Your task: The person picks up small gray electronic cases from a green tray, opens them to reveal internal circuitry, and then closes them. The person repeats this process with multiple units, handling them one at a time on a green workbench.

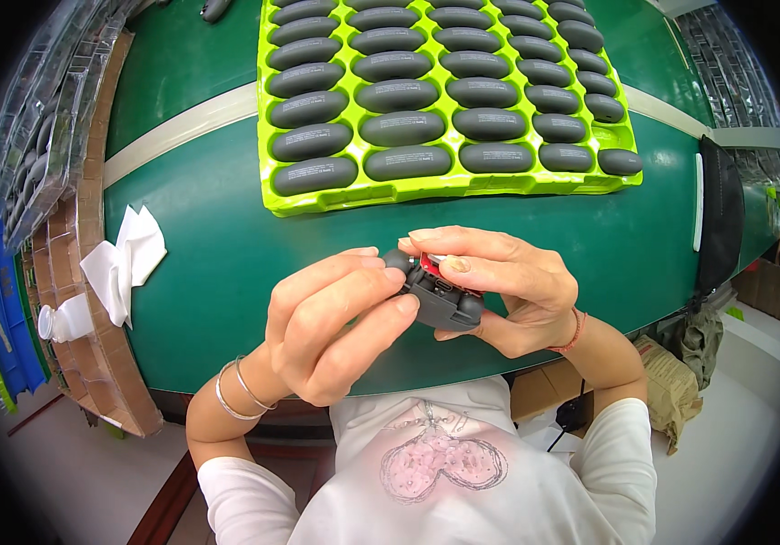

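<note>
Between both hands, above the near edge of the table, is a small dark grey case [445,310], which looks like an earbud charging case. A bright red part [429,264] shows at its top, partly covered by fingers. My left hand [331,313] is closed, its fingertips pinching the left end of the case. My right hand [521,286] grips the other end, with the thumb beneath and fingers over the red part. Beyond the hands stands a lime green tray [390,193] holding rows of dark oval cases [408,164] with pale print.
On the green table [217,263], a crumpled white tissue [128,259] lies at the left. Beside it are a cardboard divider box [104,368] and a small white bottle [67,319]. Clear plastic trays [40,118] are stacked at far left. A black item [722,218] lies at the right edge.
</note>
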Motion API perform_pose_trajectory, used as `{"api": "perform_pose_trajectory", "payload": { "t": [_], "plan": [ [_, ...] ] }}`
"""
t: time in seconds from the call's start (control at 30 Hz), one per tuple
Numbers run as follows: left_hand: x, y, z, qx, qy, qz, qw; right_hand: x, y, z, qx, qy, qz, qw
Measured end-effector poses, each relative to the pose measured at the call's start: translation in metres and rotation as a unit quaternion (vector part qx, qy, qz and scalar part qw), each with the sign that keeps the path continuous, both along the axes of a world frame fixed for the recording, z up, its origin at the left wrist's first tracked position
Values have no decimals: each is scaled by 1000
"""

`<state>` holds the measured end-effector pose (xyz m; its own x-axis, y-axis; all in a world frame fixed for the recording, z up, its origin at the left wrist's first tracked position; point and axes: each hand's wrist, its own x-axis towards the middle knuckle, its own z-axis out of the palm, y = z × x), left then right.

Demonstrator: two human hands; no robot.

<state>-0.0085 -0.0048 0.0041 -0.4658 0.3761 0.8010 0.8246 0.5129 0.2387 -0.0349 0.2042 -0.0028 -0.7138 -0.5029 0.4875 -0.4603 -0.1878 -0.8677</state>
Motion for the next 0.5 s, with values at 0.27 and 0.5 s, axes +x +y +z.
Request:
{"api": "perform_pose_trajectory", "payload": {
  "t": [0.27,0.5],
  "plan": [
    [0,0,0,0,6,1,1000,0,0,1,-4,-11,-6,1000],
    [0,0,4,-19,-15,13,1000,-3,3,3,5,-33,6,999]
  ]
}}
